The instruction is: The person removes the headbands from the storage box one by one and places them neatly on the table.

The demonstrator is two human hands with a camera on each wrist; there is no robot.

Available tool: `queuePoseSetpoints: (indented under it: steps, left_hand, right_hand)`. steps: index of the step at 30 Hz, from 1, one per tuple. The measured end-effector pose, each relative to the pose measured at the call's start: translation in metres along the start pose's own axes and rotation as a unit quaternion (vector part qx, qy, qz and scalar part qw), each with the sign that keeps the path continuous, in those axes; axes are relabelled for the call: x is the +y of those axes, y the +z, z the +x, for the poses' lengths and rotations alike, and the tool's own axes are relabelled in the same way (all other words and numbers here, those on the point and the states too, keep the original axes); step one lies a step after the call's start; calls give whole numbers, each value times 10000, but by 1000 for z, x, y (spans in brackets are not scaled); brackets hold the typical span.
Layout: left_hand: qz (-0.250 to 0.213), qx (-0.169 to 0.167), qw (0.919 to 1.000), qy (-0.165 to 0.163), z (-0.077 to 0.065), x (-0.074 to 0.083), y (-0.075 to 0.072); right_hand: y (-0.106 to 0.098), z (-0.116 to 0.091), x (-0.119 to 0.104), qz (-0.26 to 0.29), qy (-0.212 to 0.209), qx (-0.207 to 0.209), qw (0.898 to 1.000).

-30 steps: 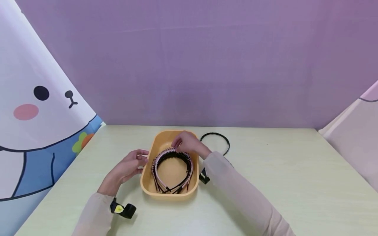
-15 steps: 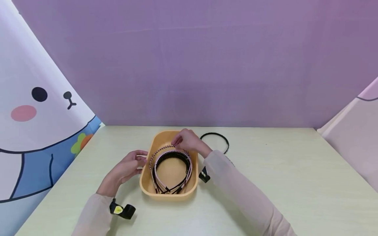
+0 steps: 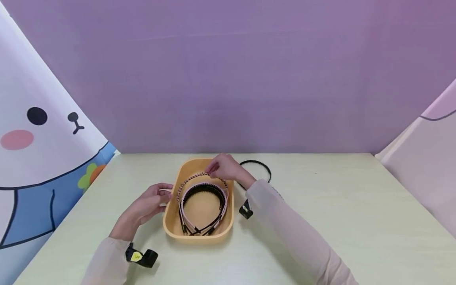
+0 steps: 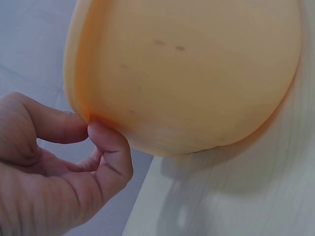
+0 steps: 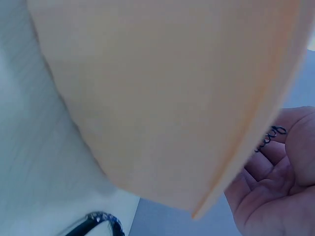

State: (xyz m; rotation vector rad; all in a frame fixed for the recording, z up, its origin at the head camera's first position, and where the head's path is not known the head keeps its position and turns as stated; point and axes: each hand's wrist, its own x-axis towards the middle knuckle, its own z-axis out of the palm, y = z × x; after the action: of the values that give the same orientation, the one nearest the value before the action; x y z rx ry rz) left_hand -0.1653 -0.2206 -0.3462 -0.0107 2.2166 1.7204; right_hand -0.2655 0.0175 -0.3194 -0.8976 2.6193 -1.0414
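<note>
An orange plastic bin (image 3: 196, 239) holds several headbands, black and pale pink ones (image 3: 204, 186) lying nested together. With thumb and finger, my left hand (image 3: 147, 204) pinches the bin's left rim; the left wrist view shows the pinch (image 4: 91, 120) close up. Over the far right part of the bin, my right hand (image 3: 226, 167) pinches a toothed headband (image 3: 185, 183), pinkish with dark coils, at its top. That band stands raised behind the others. In the right wrist view a bit of dark coil (image 5: 271, 135) shows at the fingers, while the bin wall hides the rest.
A black toothed headband (image 3: 258, 161) lies on the pale table (image 3: 338, 206) just right of the bin, partly behind the right forearm. Behind the table's far edge hangs a purple cloth (image 3: 249, 79). A cartoon-printed cloth (image 3: 42, 166) stands at the left.
My right hand has drawn the coiled headband up and away from the nested ones, toward the bin's far end. The left hand keeps its hold on the rim. The whole view has shifted slightly.
</note>
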Motion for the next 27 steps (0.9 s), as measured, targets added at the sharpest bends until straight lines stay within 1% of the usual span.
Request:
queuePoseSetpoints:
  steps: [8, 11, 15, 19, 27]
  left_hand:
    - [-36, -81, 9999, 60, -2, 0, -5]
    - [-75, -120, 9999, 61, -1, 0, -5]
    - [-97, -123, 9999, 35, 0, 0, -6]
    - [-83, -112, 9999, 9, 1, 0, -6]
    - [-155, -155, 9998, 35, 2, 0, -6]
  right_hand:
    - [-11, -3, -1, -43, -46, 20, 10000]
    - [-16, -4, 1, -27, 18, 15, 10000]
    - [-24, -7, 3, -89, -20, 32, 10000]
    - [-30, -10, 7, -167, -144, 30, 9998]
    - [-41, -18, 18, -278, -176, 11, 9995]
